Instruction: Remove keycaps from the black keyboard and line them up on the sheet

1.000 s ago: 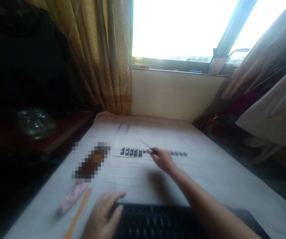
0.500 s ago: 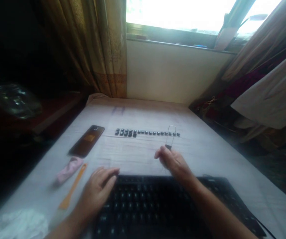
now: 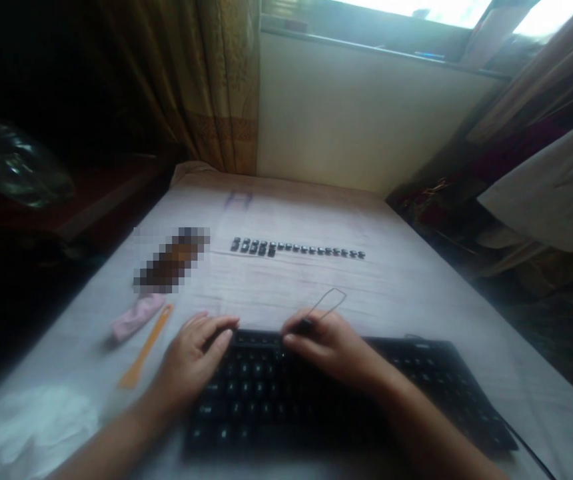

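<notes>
A black keyboard [image 3: 261, 390] lies on the white cloth in front of me. My left hand [image 3: 197, 350] grips its far left corner, with thumb and fingers at the edge. In my right hand [image 3: 334, 345] is a wire keycap puller; its small black handle [image 3: 306, 325] is pinched between thumb and fingers, and the wire loop points up and away to the right. The right fingertips are over the keyboard's upper rows, hiding part of the keys. Beyond the keyboard, small dark keycaps [image 3: 296, 248] are lined up in a row, doubled at the left end.
On the left lie an orange spatula-like brush [image 3: 146, 350], a folded pink cloth [image 3: 138, 317] and a pixelated brown object [image 3: 171, 261]. Crumpled white material [image 3: 41, 427] sits near left. A cable [image 3: 529, 443] runs off the keyboard's right side. Curtains and a wall stand behind.
My right hand has moved down and left from above the cloth near the keycap row to the keyboard's upper rows, tilting the puller's loop over. My left hand stays at the corner. The view has tipped downward.
</notes>
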`<state>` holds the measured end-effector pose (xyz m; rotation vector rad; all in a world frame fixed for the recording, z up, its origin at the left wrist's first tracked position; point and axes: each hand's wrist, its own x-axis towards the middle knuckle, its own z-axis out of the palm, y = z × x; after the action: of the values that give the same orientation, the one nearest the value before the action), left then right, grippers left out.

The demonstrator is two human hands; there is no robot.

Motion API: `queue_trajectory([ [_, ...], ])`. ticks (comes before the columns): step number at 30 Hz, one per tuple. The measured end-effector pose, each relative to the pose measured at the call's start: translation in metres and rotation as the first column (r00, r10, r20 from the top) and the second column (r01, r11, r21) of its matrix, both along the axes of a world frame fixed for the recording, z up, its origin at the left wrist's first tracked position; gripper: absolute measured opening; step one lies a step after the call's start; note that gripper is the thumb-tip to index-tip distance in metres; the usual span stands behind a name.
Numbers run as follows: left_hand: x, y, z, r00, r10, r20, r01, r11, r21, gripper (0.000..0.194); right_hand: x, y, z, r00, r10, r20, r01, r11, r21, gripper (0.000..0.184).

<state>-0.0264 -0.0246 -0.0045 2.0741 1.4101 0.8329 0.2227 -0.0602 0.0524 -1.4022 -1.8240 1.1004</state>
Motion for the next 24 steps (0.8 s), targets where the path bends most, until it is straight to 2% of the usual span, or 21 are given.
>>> queue_trajectory([
  [12,0.0,-0.001,-0.001,1.0,-0.023,0.004,0.023,0.999,0.025,0.03,-0.009,-0.003,-0.004,0.974,0.146,0.174,-0.184,0.957,0.223,0.009],
  [20,0.002,-0.002,0.004,0.999,-0.042,-0.005,0.042,0.998,0.04,0.031,-0.021,-0.009,-0.01,0.925,0.113,0.362,-0.216,0.942,0.258,0.014],
  [24,0.003,-0.003,0.005,0.998,-0.053,-0.018,0.054,0.997,0.054,0.031,-0.021,-0.012,-0.016,0.936,0.02,0.352,-0.148,0.929,0.341,0.013],
])
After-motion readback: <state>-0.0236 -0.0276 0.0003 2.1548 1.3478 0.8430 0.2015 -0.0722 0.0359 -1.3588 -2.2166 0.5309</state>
